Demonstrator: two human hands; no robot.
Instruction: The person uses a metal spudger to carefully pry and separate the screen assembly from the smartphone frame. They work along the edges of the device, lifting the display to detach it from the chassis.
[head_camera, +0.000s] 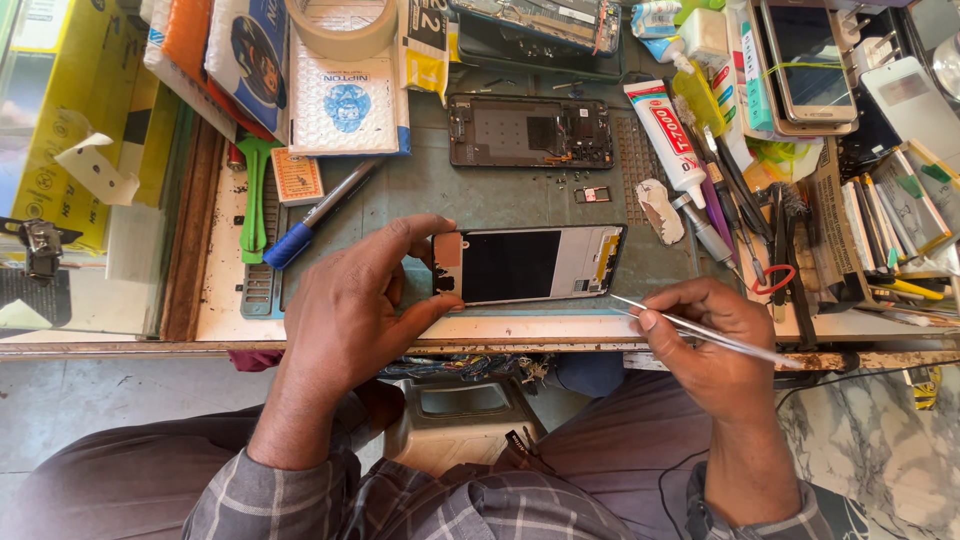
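My left hand (360, 300) grips the left end of a phone display panel (530, 264), which lies back side up near the front edge of the workbench. Thumb and fingers pinch the panel's short edge. My right hand (705, 335) holds thin metal tweezers (700, 328), whose tips point left toward the panel's lower right corner, a little short of it. An opened phone frame (530, 131) with exposed internals lies flat further back on the grey mat (430, 190).
A white glue tube (665, 140) and a small white cloth scrap (661, 210) lie right of the frame. Pens, cutters and tools crowd the right side. A blue-handled tool (315, 220), a green pry tool (253, 195), a tape roll (345, 25) and a phone (808, 60) lie around.
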